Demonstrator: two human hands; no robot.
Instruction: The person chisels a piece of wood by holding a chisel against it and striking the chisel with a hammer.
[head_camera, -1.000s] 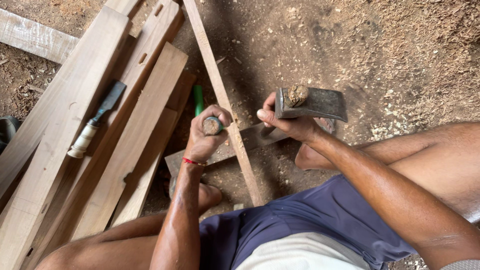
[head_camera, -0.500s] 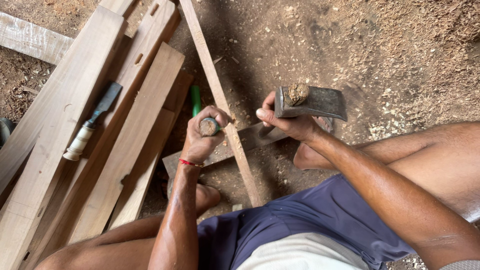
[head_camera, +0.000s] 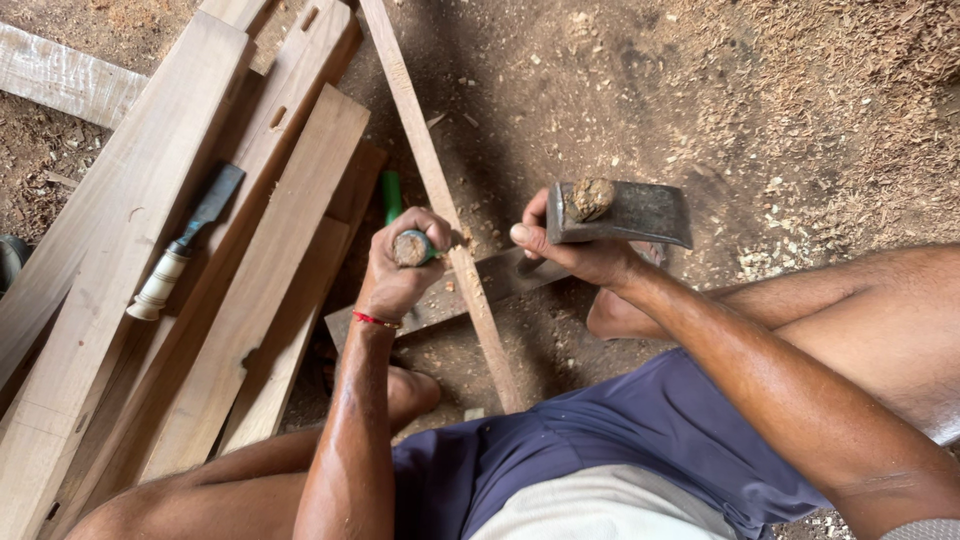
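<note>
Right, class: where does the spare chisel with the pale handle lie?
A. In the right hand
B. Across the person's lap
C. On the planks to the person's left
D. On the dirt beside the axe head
C: the spare chisel lies flat on the stacked planks, untouched, away from both the left hand and the right hand.

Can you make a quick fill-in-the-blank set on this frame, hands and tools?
1. The left hand grips a green-handled chisel set against a thin wooden ____.
2. The right hand holds a dark metal axe head on a ____ handle, seen end-on.
3. A second chisel with a pale handle lies on the stacked wooden ____ at the left.
4. The dirt ground is strewn with wood ____.

Missing words: strip; wooden; planks; shavings
</note>
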